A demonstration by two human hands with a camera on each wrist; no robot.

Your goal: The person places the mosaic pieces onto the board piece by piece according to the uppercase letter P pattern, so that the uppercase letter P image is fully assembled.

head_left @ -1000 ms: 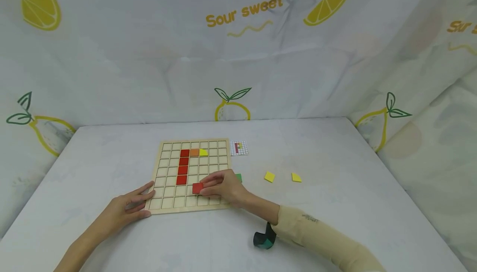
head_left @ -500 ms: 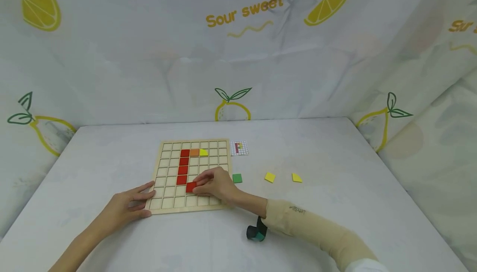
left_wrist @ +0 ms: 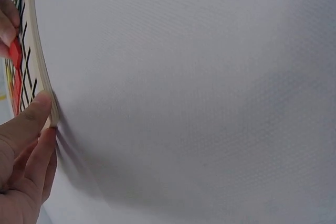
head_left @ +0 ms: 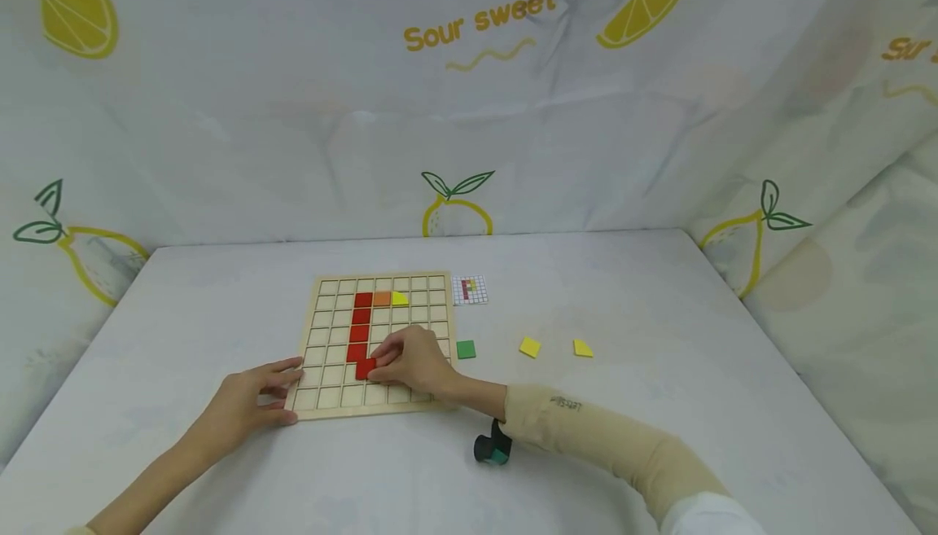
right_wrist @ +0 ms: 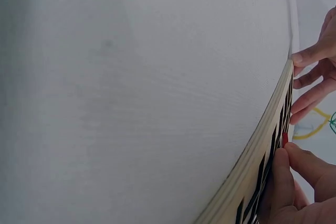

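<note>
A square wooden grid board (head_left: pixel 328 398) lies on the table. Red tiles (head_left: pixel 360 333) fill a column of its cells, with an orange tile (head_left: pixel 382 299) and a yellow quarter-round tile (head_left: pixel 399 299) beside the top one. My right hand (head_left: pixel 418 364) pinches another red tile (head_left: pixel 365 369) just below the column; it looks slightly offset from the cell there. In the right wrist view that red tile (right_wrist: pixel 285 139) shows at the thumb and fingertips. My left hand (head_left: pixel 238 409) holds the board's left edge near the front corner, thumb and fingers against the rim (left_wrist: pixel 41 51) in the left wrist view.
A small printed pattern card (head_left: pixel 470 290) lies against the board's right side. Right of the board are a green tile (head_left: pixel 466 349), a yellow square tile (head_left: pixel 530 347) and a yellow quarter-round tile (head_left: pixel 583 348). A black-and-green device (head_left: pixel 493 447) is beneath the right wrist.
My right hand has moved left across the board with the red tile, up to the foot of the red column. The green tile has come into full view. My left hand stays at the board's edge.
</note>
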